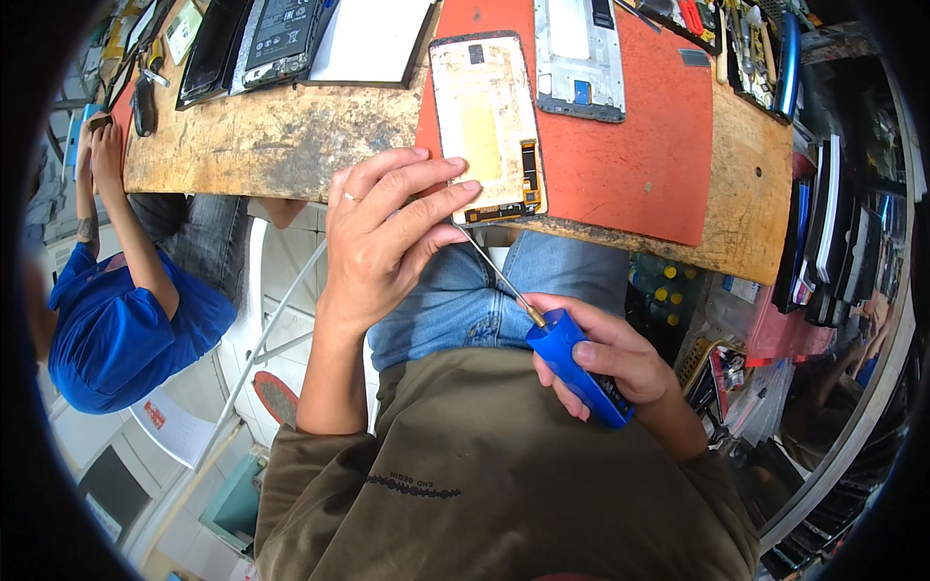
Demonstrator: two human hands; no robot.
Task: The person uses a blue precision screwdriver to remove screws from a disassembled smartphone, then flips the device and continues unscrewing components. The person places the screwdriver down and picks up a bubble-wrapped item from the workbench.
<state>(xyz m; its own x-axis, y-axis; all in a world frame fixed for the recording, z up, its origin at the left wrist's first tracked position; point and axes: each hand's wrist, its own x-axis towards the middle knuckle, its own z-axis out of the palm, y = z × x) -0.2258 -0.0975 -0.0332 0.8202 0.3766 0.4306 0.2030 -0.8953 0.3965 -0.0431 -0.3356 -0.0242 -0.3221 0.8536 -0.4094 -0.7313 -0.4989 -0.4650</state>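
Observation:
My left hand [387, 228] grips the lower left of a phone screen panel [489, 107], fingertips on its stained pale back and thumb near the bottom edge. Dark flex cables [528, 174] show along the panel's lower right. My right hand [620, 358] is closed round a blue tool [562, 344], which has a brass collar and a long thin metal shaft [494, 266] reaching up toward the panel's bottom edge; its exact contact there cannot be made out. A silver phone frame [581, 63] lies right of the panel on a red mat [644, 169].
The worn wooden bench [232, 145] holds opened phones [266, 48], a white board [363, 48], small tools [145, 107] and a tool tray [751, 53]. A co-worker in blue [136, 324] works at the left. Stacked items [814, 223] crowd the right; a metal rail [252, 353] runs left of me.

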